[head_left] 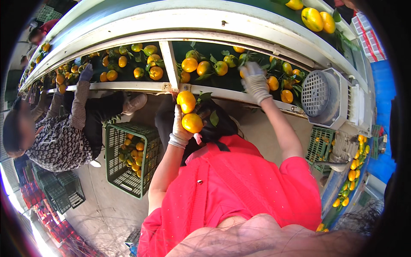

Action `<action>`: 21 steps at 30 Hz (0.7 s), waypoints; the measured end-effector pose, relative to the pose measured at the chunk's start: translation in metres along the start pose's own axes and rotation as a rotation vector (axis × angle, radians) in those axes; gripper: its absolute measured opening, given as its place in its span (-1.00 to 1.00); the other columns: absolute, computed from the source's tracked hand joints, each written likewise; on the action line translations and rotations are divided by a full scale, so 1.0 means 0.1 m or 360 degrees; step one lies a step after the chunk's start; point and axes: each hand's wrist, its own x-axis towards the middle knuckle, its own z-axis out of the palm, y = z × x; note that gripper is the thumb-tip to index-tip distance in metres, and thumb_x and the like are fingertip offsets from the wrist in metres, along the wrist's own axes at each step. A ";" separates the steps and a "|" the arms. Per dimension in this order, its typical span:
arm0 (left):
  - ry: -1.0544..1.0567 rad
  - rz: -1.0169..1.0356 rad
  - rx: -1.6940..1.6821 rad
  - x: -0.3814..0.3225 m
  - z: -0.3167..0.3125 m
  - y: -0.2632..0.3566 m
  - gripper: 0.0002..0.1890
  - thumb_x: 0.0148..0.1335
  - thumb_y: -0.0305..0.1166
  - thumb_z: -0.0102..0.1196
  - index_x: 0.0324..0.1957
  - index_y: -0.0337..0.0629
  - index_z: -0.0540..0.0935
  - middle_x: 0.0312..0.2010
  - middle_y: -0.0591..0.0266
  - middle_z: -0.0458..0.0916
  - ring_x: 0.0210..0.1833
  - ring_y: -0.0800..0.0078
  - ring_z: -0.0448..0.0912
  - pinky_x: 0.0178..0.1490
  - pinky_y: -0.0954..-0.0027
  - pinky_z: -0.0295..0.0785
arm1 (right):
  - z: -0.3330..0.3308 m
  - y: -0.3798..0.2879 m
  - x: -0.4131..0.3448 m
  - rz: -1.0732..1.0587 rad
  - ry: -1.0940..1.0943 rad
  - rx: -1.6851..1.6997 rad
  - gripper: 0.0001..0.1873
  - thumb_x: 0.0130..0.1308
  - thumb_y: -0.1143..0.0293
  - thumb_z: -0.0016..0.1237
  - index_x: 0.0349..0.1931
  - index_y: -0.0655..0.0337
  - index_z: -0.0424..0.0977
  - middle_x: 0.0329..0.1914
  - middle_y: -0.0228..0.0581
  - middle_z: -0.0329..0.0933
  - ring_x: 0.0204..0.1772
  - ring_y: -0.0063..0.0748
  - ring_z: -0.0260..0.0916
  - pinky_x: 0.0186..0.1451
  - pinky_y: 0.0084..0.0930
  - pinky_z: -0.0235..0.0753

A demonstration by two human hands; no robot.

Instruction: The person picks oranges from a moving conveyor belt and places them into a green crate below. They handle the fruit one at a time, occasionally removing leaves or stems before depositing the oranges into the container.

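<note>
My left hand (179,130), in a pale glove, holds two orange mandarins at the near edge of the sorting conveyor. The upper mandarin (186,100) has green leaves beside it, and the lower mandarin (192,123) rests against my fingers. Over on the right, my gloved right hand (255,82) reaches across the near rail (221,92) onto the dark green belt (229,83). It is blurred among leafy mandarins; whether its fingers grip one is unclear. Several mandarins with stems and leaves, such as one mandarin (189,64), lie along the belt.
A motor with a grille (316,96) juts out at the conveyor's right end. A white post (169,64) divides the belt opening. Left of my legs stands a green plastic crate (144,180) containing mandarins. Beyond it, a co-worker (61,141) sits reaching onto the belt.
</note>
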 end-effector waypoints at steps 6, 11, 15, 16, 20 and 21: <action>-0.0022 -0.0053 -0.0003 -0.02 -0.10 0.02 -0.15 0.23 0.45 -0.17 0.36 0.06 0.34 0.34 0.14 0.37 0.32 -0.19 0.38 -0.02 -0.17 0.55 | 0.88 -0.67 0.89 -0.0537 -0.0394 -0.0028 -0.48 0.33 0.20 -0.01 0.31 -0.22 0.30 0.54 -0.28 0.08 0.57 -0.04 -0.04 0.60 -0.01 -0.07; -0.0038 -0.0007 -0.0094 -0.13 -0.20 0.07 -0.14 0.24 0.45 -0.17 0.36 0.04 0.33 0.33 0.09 0.38 0.32 -0.23 0.37 -0.01 -0.19 0.55 | 0.59 -0.78 1.83 0.0306 -0.0820 0.0356 -0.41 0.38 0.13 -0.03 0.38 -0.07 0.19 0.47 -0.06 0.17 0.47 0.00 0.16 0.51 -0.13 0.16; -0.0045 -0.0022 -0.0203 -0.13 -0.23 0.13 -0.13 0.24 0.45 -0.19 0.37 0.04 0.32 0.31 0.06 0.40 0.29 -0.23 0.40 -0.02 -0.20 0.56 | 0.62 -0.35 1.50 0.0384 -0.0232 0.0552 -0.44 0.43 0.07 -0.11 0.33 0.13 0.24 0.30 0.07 0.39 0.35 0.05 0.31 0.37 -0.14 0.30; -0.0031 -0.0024 -0.0213 -0.11 -0.25 0.15 -0.13 0.24 0.45 -0.19 0.37 0.04 0.32 0.30 0.06 0.41 0.28 -0.23 0.41 -0.03 -0.19 0.56 | 0.60 -0.25 1.26 0.0280 0.0098 0.0621 -0.46 0.43 0.10 -0.08 0.30 0.18 0.28 0.22 0.08 0.44 0.27 0.01 0.39 0.30 -0.15 0.34; -0.0020 -0.0055 -0.0174 -0.01 -0.18 0.20 -0.14 0.22 0.45 -0.14 0.35 0.02 0.34 0.25 0.05 0.46 0.23 -0.20 0.46 -0.09 -0.13 0.58 | 0.15 0.22 0.22 0.0388 0.0467 0.0459 -0.62 0.33 0.34 0.01 0.14 0.19 0.48 0.15 0.04 0.48 0.30 0.04 0.34 0.34 -0.14 0.33; -0.0014 -0.0094 -0.0189 0.01 -0.20 0.21 -0.14 0.22 0.45 -0.14 0.35 0.02 0.34 0.24 0.05 0.46 0.23 -0.19 0.47 -0.08 -0.14 0.58 | 0.13 0.35 -0.06 0.0525 0.0511 0.0659 -0.67 0.33 0.40 -0.02 0.09 0.20 0.52 0.23 0.00 0.45 0.35 0.01 0.32 0.39 -0.20 0.31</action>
